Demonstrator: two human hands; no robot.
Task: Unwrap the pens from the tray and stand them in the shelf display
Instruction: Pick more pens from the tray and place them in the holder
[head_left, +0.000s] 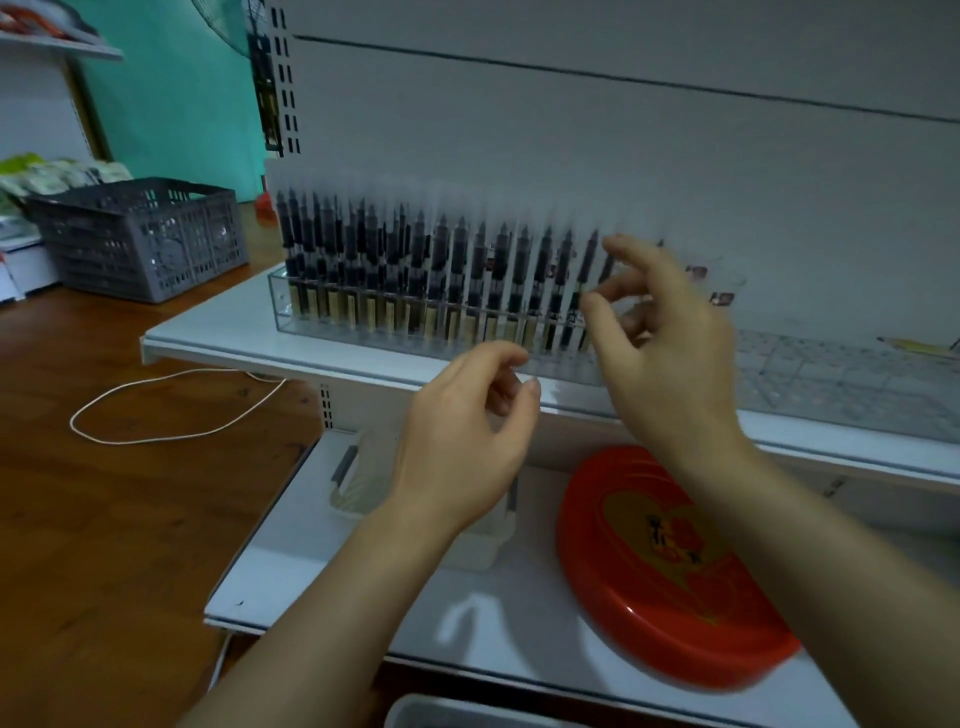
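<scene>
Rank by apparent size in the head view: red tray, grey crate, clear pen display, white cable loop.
Largest to smallest, as seen:
1. clear pen display, widest span
2. red tray, though it lies nearest the camera
3. grey crate and white cable loop: similar spans, not ranked; the crate sits farther back.

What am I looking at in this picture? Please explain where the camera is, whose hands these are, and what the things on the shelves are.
There is no machine here. A person wears the camera on the head, so it looks forward and down at the person's own two bare hands. The left hand and the right hand are raised in front of a white shelf. On that shelf stands a clear display box with a row of dark pens standing upright in it. On the lower shelf lies a red tray. A grey crate stands on the wooden surface to the left. The fingers of both hands are loosely curled. The picture is blurred, so I cannot tell whether they hold anything.
</scene>
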